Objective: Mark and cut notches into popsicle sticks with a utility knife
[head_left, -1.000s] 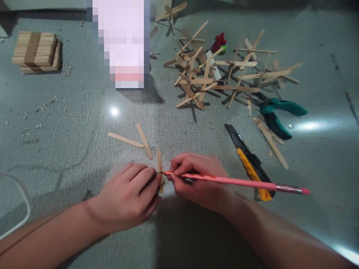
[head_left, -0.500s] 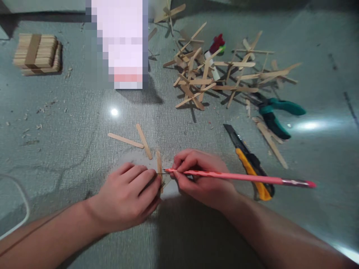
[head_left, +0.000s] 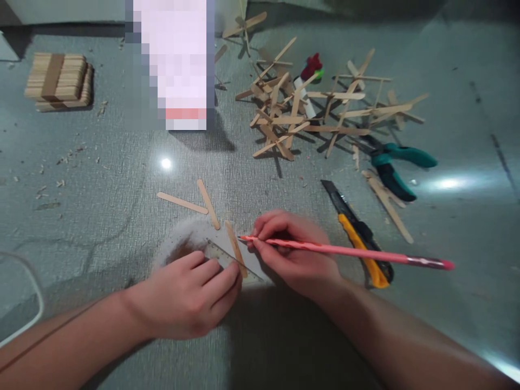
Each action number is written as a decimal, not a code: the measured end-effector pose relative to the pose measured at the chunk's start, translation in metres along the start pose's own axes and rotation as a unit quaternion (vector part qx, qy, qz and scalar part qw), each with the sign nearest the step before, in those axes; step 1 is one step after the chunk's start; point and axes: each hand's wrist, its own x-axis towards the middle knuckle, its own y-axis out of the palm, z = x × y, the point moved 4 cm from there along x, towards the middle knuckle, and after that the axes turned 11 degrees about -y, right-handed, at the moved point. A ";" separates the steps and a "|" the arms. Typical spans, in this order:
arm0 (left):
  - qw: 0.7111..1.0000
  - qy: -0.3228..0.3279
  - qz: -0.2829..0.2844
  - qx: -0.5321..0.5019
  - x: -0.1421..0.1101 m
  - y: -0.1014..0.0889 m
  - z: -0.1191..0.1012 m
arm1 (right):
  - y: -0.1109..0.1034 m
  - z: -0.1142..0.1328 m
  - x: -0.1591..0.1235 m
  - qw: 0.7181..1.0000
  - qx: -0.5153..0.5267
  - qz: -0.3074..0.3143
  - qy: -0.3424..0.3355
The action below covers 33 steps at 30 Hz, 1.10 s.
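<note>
My right hand is closed around a pink pencil, its sharpened tip pointing left beside a wooden craft stick. A small dark mark shows on that stick. My left hand has its fingers bent and closed on a clear ruler, which lies slanted across the stick. The fingers cover much of the ruler, and the stick's lower end is close to the fingertips. Under them lies a pale rounded surface with a brown patch. Two more craft sticks rest just beyond.
Joined craft sticks are heaped at the back. To the right lie a yellow utility knife, green-handled pliers and loose sticks. A banded bundle of sticks sits at back left. A white cable curves at left.
The ruler has turned to a slant across the stick, and the stick has tilted. My left hand has shifted slightly right and down. The pencil tip has moved up a little.
</note>
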 end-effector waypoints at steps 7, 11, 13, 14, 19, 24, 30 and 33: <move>0.999 0.032 0.025 -0.005 -0.002 -0.001 0.000 | -0.002 0.004 0.001 0.999 -0.007 0.034 -0.026; 0.999 0.029 0.026 -0.017 -0.001 -0.001 0.000 | -0.002 0.004 0.001 0.999 -0.006 0.039 -0.028; 0.999 0.023 0.025 -0.024 0.000 -0.001 0.001 | -0.002 0.005 0.001 0.999 -0.006 0.038 -0.030; 0.999 0.021 0.021 -0.029 0.000 -0.002 0.001 | -0.002 0.005 0.002 0.999 -0.005 0.038 -0.030; 0.999 -0.017 -0.008 -0.036 0.004 -0.003 0.008 | -0.003 0.004 0.001 0.999 -0.009 0.043 -0.027; 0.999 -0.040 -0.015 -0.019 0.005 -0.004 0.013 | -0.004 0.005 0.000 0.999 0.000 0.041 -0.027; 0.999 -0.039 -0.014 -0.025 0.004 -0.003 0.013 | -0.003 0.006 0.000 0.998 -0.006 0.046 -0.031; 0.999 -0.041 -0.013 -0.026 0.003 -0.002 0.014 | -0.003 0.006 -0.001 0.998 -0.008 0.049 -0.031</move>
